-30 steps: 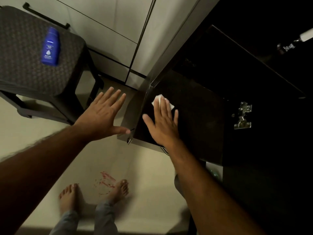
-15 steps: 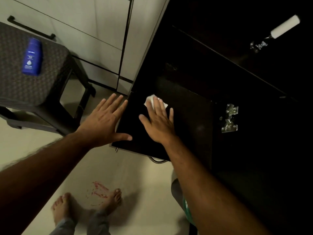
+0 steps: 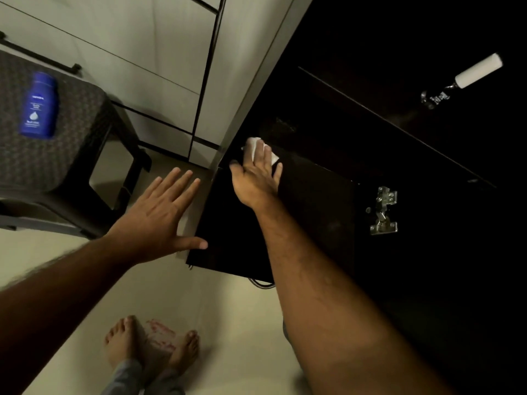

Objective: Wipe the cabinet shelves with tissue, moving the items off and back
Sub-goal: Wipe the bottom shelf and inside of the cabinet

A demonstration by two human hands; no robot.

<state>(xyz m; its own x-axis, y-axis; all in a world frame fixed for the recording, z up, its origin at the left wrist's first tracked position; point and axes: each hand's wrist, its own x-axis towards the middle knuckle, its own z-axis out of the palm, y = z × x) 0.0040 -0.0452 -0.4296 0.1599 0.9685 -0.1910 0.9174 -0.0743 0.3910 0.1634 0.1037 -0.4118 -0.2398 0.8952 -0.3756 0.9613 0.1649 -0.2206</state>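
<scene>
My right hand [image 3: 255, 176] lies flat with straight fingers on a white tissue [image 3: 252, 143], pressing it onto the dark cabinet shelf [image 3: 310, 189] near the shelf's far left corner. Only the tissue's edges show around the fingertips. My left hand [image 3: 159, 218] is spread open in the air left of the shelf's front corner, holding nothing. A blue lotion bottle [image 3: 38, 105] lies on a dark woven stool [image 3: 65, 155] at the left.
White cabinet doors [image 3: 159, 58] stand behind the stool. The dark open cabinet door carries a metal hinge [image 3: 383, 210] and a white-handled knob [image 3: 462, 78]. My bare feet [image 3: 151, 349] stand on the pale floor by a red stain [image 3: 162, 332].
My right hand has slid the tissue farther back along the shelf toward its far left corner. My left hand stays spread in the air. The view has shifted slightly.
</scene>
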